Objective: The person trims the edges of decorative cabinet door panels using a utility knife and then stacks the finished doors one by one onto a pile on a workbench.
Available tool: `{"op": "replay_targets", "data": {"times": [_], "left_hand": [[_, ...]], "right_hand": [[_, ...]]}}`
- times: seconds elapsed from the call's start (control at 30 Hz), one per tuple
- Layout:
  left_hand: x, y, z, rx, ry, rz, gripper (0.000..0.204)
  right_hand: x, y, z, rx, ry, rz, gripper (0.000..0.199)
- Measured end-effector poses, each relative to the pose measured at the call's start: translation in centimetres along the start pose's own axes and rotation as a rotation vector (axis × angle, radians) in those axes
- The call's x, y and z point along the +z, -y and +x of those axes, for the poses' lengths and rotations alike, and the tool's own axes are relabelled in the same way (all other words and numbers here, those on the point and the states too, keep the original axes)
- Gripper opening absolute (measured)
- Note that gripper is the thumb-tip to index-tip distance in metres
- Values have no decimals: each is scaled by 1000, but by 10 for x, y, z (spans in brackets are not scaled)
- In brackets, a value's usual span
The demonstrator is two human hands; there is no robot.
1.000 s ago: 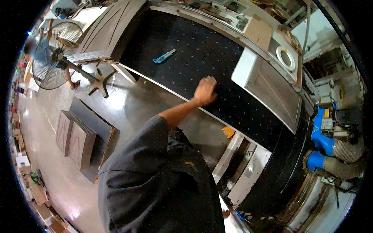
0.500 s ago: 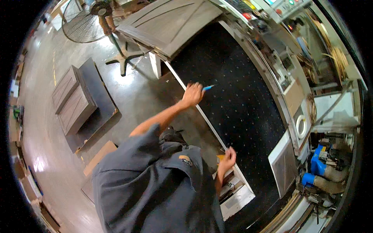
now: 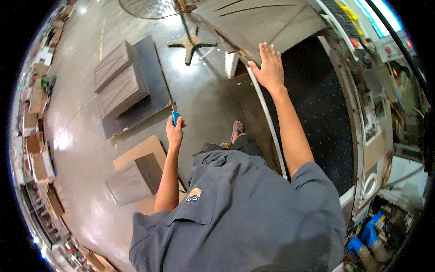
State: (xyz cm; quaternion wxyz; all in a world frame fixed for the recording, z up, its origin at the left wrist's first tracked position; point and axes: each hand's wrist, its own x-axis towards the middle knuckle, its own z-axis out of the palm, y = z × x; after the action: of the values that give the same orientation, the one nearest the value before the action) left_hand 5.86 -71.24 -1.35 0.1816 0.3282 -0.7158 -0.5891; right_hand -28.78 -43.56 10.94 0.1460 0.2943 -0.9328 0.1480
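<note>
In my left hand point(image 3: 175, 131) is a small blue-handled knife point(image 3: 175, 118), its thin blade pointing away from me. This hand is closed round the handle, over the floor to the left of the table. My right hand point(image 3: 272, 68) is open, fingers stretched out, at the near edge of a grey wood-grain panel point(image 3: 267, 25). Whether the palm touches the panel or hovers just over it, I cannot tell. Below the panel the speckled black table surface point(image 3: 312, 104) runs along under my right forearm, bordered by a pale edge strip point(image 3: 268, 111).
Stacked grey wood-grain pieces point(image 3: 120, 84) sit on a dark board point(image 3: 149, 59) on the floor. Nearer, another grey block point(image 3: 136, 179) rests on cardboard point(image 3: 156, 147). A fan's star-shaped base point(image 3: 191, 45) stands beyond. Machinery with blue hose fittings point(image 3: 374, 229) lines the right.
My left hand, with the knife, has moved from the table edge leftward over the floor. My right hand has gone from the table's near end up to the panel and opened. The view has turned.
</note>
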Motion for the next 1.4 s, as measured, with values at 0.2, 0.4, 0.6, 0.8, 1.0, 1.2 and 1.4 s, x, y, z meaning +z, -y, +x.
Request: {"op": "replay_targets", "data": {"times": [0.2,0.4,0.6,0.8,1.0,1.2,1.4], "left_hand": [[-12,-6,-1,-107,-256,-41,24],[75,-54,23,-136,-127,27,29],[138,-115,60,-46,118,38,21],[168,-118,86,-6,289,78,35],[188,-138,97,267,476,179,43],[194,-140,104,457,469,240,47],[190,-144,114,496,531,287,48]], "right_hand": [[32,33,2,42,-61,-60,66],[28,42,5,65,-96,-22,57],[36,49,9,122,-163,-66,52],[33,46,10,115,-91,107,65],[21,36,6,88,53,196,91],[23,42,8,149,118,160,91],[26,43,8,151,107,161,88]]}}
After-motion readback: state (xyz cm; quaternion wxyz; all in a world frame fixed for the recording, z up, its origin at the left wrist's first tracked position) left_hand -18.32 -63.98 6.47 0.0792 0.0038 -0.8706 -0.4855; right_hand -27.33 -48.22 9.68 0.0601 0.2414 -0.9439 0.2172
